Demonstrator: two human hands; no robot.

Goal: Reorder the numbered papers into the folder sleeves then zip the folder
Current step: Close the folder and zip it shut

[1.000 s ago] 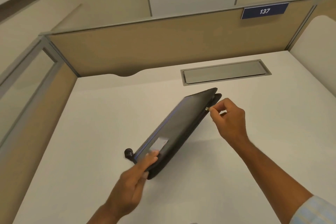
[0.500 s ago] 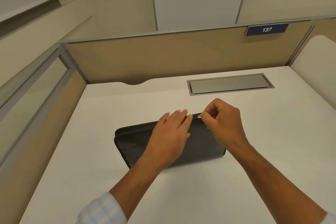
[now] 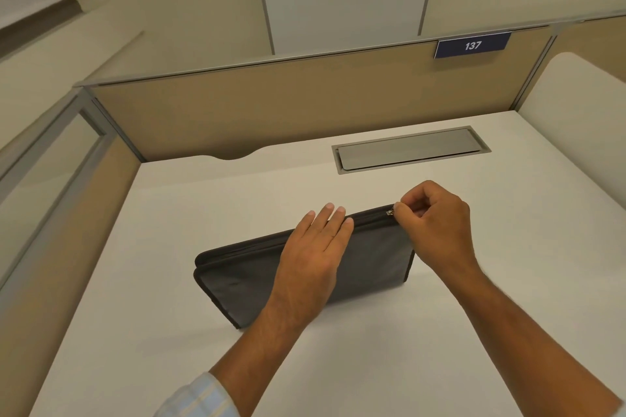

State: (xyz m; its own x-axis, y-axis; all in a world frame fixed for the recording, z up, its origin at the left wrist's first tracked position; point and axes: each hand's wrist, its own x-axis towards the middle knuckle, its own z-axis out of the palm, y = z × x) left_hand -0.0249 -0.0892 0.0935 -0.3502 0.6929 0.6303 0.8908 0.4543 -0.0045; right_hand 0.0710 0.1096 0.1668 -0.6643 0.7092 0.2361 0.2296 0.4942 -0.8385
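A dark grey zip folder lies flat and closed on the white desk, its zipped edge facing away from me. My left hand rests palm-down on the folder's cover, fingers straight and together, reaching the far edge. My right hand is at the folder's far right corner, thumb and forefinger pinched on the small metal zipper pull. No numbered papers are visible.
A grey metal cable hatch is set into the desk behind the folder. Tan partition walls enclose the desk at the back and left, with a blue sign reading 137. A white rounded panel stands on the right.
One second ago the folder stood tilted at an angle with my left hand at its near end. It now lies flat, my left hand pressing its cover, my right hand still pinching the zipper pull.
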